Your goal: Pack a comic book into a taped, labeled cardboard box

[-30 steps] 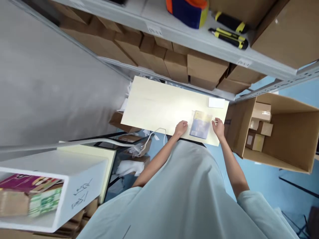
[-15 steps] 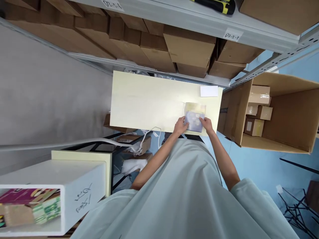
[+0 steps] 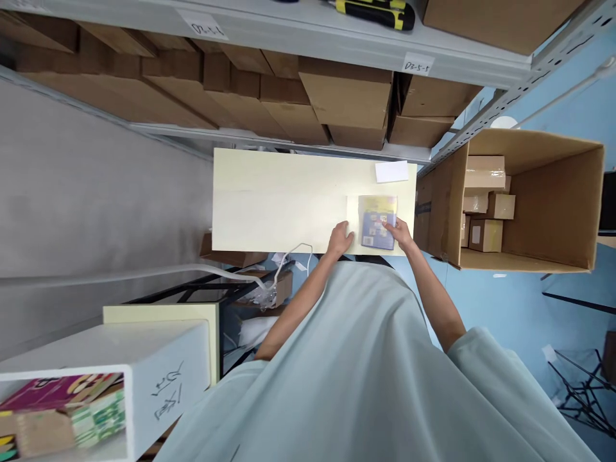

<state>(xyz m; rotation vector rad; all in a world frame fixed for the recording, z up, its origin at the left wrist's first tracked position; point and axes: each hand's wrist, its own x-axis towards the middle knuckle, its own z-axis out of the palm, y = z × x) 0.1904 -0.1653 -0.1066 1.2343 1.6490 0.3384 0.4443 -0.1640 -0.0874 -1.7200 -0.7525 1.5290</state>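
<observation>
A flat yellow-and-blue packet [image 3: 378,230] with a barcode at its lower left lies near the right end of the pale yellow tabletop [image 3: 274,202]. A faint see-through flap seems to stretch out from its left side. My right hand [image 3: 400,233] pinches the packet's right edge, thumb lying over its face. My left hand [image 3: 340,240] rests on the tabletop just left of the packet, apart from its printed part, with thumb and fingers spread and nothing visible between them. A white slip [image 3: 391,171] lies beyond the packet.
Shelves of brown cardboard boxes [image 3: 346,96] run along the far side, with a yellow-black tool [image 3: 378,13] on the upper shelf. To the right stands a large open carton [image 3: 553,199] holding small boxes. A white bin [image 3: 163,378] is at lower left, and a white cable [image 3: 226,273] crosses nearby.
My left hand has come off the packet and shifted slightly left. The right hand still grips its right edge. The packet's print now shows more sharply, and the camera view has shifted.
</observation>
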